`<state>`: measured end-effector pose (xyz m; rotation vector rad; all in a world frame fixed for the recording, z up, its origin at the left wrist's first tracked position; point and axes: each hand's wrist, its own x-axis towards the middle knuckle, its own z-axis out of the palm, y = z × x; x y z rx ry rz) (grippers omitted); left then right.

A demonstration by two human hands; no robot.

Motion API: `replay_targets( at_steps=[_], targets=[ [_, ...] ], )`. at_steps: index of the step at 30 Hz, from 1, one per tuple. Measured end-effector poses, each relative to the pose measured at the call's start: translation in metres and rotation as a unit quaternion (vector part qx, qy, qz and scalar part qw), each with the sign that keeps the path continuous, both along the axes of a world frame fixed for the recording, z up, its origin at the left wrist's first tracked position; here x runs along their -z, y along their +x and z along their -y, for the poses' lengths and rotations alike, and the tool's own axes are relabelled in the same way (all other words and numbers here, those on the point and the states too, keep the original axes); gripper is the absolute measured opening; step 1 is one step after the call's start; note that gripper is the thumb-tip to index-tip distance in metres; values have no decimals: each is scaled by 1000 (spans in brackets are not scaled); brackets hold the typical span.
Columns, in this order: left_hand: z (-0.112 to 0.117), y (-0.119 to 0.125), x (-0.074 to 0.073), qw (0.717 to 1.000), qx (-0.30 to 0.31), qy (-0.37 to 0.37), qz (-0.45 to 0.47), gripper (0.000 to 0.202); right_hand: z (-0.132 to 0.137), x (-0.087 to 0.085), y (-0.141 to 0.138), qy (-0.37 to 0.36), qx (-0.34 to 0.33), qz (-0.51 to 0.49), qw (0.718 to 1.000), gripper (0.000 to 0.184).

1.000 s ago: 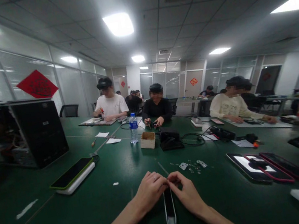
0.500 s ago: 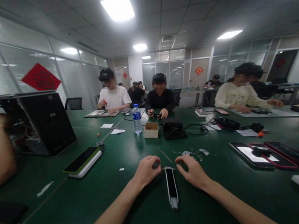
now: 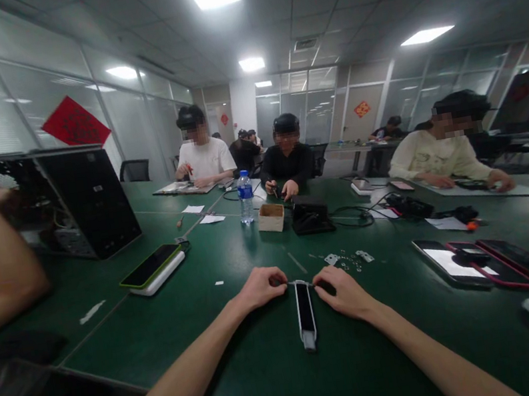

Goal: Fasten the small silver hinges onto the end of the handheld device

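Observation:
A long, narrow black-and-silver device [image 3: 305, 313] lies on the green table [image 3: 254, 375], its length pointing at me. My left hand [image 3: 260, 287] rests closed at the left of its far end, fingers pinched on a thin metal piece that crosses that end. My right hand [image 3: 343, 289] is closed at the right of the same end, pinching the other side. Small metal brackets and screws [image 3: 350, 258] lie just beyond my right hand.
A phone on a white power bank [image 3: 151, 269] lies left. An open computer case [image 3: 67, 200] stands far left, another person's arm [image 3: 0, 269] beside it. Phones [image 3: 478, 259] lie right. A water bottle [image 3: 245, 198], a small box [image 3: 270, 218] and people sit further back.
My hands have moved apart from touching over the device to either side of its far end. The camera view has tilted down and shifted, so the table looks further away.

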<state>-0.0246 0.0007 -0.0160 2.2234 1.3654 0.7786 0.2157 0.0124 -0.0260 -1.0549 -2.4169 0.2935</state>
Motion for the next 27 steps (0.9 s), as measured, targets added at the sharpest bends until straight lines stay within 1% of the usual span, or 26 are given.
replay_targets(
  at_steps=[5, 10, 14, 21, 27],
  targets=[
    [0, -1, -4, 1000, 9, -8, 23, 11, 0, -2, 0, -17, -4, -1, 1000, 19],
    [-2, -2, -4, 999, 20, -22, 24, 12, 0, -2, -1, -29, -4, -3, 1000, 20],
    [-2, 0, -4, 999, 17, -25, 19, 12, 0, -2, -1, -22, -12, -10, 1000, 20],
    [0, 7, -2, 998, 40, -18, 33, 15, 0, -2, -2, -25, -33, -11, 999, 17],
    [1, 8, -1, 998, 37, -10, 41, 13, -2, 3, -1, -12, -36, -16, 999, 17]
  ],
)
